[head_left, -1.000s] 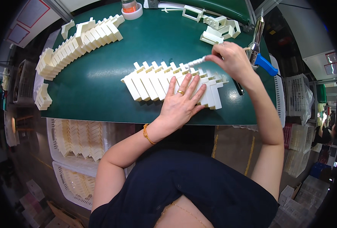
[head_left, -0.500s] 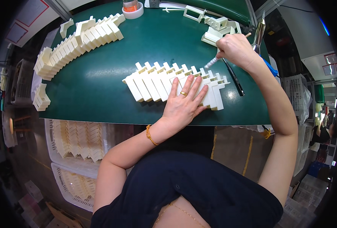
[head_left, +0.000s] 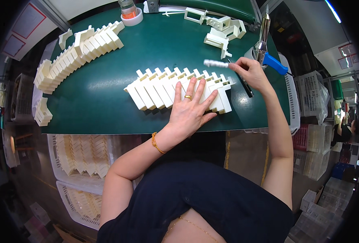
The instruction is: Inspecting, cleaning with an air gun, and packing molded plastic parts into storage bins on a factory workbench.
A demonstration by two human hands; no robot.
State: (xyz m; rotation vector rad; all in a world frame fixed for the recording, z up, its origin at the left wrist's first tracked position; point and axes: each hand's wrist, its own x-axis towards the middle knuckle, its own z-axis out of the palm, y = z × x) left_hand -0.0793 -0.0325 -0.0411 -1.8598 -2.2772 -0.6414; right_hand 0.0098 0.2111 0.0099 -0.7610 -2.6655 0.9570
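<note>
1. From far off, I see the left hand (head_left: 189,107) lying flat on a row of white pieces (head_left: 147,93), fingers spread wide.
2. That row is on the green table (head_left: 106,115), near its front edge. The pieces lean side by side, with small pegs sticking out along the far side.
3. I see the right hand (head_left: 249,73) pinching a bumpy white stick (head_left: 216,63). The stick points left, just past the row, and looks apart from it.
4. A thin black stick (head_left: 248,90) lies beside that hand, partly hidden by it.
5. Further right I see a tool with a blue handle (head_left: 274,63).
6. Some loose white parts (head_left: 218,39) lie at the back.
7. Another white row (head_left: 78,52) curves along the table's left side.
</note>
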